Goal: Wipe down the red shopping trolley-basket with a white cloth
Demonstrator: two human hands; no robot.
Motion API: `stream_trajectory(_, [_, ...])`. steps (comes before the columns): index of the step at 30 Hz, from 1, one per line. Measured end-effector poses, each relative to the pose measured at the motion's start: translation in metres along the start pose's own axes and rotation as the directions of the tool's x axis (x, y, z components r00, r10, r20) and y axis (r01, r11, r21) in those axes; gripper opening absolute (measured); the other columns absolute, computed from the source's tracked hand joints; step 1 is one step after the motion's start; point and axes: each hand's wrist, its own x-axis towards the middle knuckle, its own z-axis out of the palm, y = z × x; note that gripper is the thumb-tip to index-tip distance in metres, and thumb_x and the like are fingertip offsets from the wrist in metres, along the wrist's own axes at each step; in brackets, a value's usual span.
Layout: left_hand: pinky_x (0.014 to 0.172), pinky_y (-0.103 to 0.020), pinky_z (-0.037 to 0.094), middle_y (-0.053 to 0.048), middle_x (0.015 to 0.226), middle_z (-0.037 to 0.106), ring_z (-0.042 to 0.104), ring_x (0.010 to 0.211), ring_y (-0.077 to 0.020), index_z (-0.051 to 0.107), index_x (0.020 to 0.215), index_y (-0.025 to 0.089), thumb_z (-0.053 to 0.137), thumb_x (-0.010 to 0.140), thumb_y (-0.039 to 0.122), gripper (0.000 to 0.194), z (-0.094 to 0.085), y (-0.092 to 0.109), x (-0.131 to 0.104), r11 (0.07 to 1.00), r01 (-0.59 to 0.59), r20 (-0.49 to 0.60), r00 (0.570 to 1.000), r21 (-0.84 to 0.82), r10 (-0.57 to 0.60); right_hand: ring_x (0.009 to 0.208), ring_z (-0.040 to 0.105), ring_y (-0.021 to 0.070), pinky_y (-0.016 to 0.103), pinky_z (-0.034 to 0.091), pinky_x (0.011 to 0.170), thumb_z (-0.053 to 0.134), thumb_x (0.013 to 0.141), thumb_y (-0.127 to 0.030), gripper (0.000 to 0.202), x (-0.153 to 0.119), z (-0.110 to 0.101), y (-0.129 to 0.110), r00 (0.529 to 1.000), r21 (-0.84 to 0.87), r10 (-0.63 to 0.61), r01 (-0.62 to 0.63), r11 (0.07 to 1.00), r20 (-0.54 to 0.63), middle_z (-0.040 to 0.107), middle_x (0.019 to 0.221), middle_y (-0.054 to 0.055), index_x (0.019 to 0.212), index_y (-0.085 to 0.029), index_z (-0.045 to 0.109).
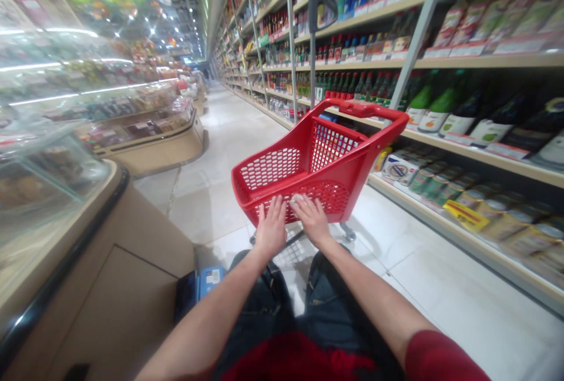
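A red plastic shopping cart (273, 170) with perforated walls stands on wheels right in front of my knees, its handle up and to the right. My left hand (272, 229) lies over the near side wall of the basket, fingers stretched out and apart, with nothing visible in it. Beside it, my right hand (314, 221) reaches to the same wall. At its fingertips is a small pale wad (296, 199), pressed against the red mesh; its material is too small to make out. The inside of the basket shows nothing in it.
Shelves of bottles (440, 107) and cans (458, 184) line the right side, with a yellow price tag (466, 215). Glass-topped display counters (145, 140) stand on the left. A blue item (210, 280) sits low by the near counter. Pale floor tiles (215, 134) run down the aisle.
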Motion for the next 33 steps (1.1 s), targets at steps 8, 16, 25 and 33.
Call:
stream_trajectory(8, [0.111, -0.052, 0.01, -0.013, 0.149, 0.019, 0.013, 0.138, -0.0231, 0.028, 0.138, 0.007, 0.04, 0.076, 0.018, 0.063, -0.002, 0.02, 0.032, 0.998, -0.055, -0.081, 0.995, -0.017, 0.053, 0.129, 0.034, 0.021, 0.045, 0.02, 0.105, 0.042, 0.089, -0.017, 0.036, 0.027, -0.013, 0.037, 0.997, -0.071, 0.069, -0.072, 0.995, -0.046, 0.051, 0.131, 0.006, 0.123, -0.024, 0.053])
stream_trajectory(16, [0.11, -0.052, 0.013, -0.012, 0.148, 0.022, 0.014, 0.138, -0.0236, 0.028, 0.137, 0.008, 0.039, 0.077, 0.017, 0.063, -0.005, 0.031, 0.041, 0.994, -0.106, -0.095, 0.99, -0.02, 0.103, 0.128, 0.036, 0.02, 0.045, 0.022, 0.105, 0.043, 0.086, -0.015, 0.039, 0.001, -0.019, 0.044, 0.994, -0.061, 0.106, -0.105, 0.993, 0.008, 0.053, 0.128, 0.007, 0.124, -0.023, 0.051])
stream_trajectory(25, [0.11, -0.052, 0.014, -0.014, 0.149, 0.02, 0.014, 0.138, -0.0239, 0.025, 0.138, 0.006, 0.037, 0.079, 0.018, 0.061, -0.022, 0.049, 0.072, 0.995, -0.094, -0.132, 0.987, -0.015, 0.091, 0.13, 0.034, 0.0214, 0.047, 0.023, 0.104, 0.039, 0.088, -0.015, 0.041, 0.03, -0.033, 0.071, 0.98, -0.101, 0.198, -0.195, 0.975, 0.014, 0.047, 0.134, 0.006, 0.126, -0.025, 0.048])
stream_trajectory(33, [0.11, -0.053, 0.013, -0.015, 0.148, 0.021, 0.012, 0.138, -0.0252, 0.026, 0.137, 0.006, 0.036, 0.079, 0.017, 0.061, -0.017, 0.065, 0.086, 0.988, -0.151, -0.11, 0.983, -0.035, 0.146, 0.128, 0.035, 0.0204, 0.047, 0.025, 0.103, 0.038, 0.085, -0.012, 0.042, 0.013, -0.041, 0.093, 0.973, -0.09, 0.215, -0.221, 0.971, -0.08, 0.051, 0.131, 0.008, 0.123, -0.023, 0.051])
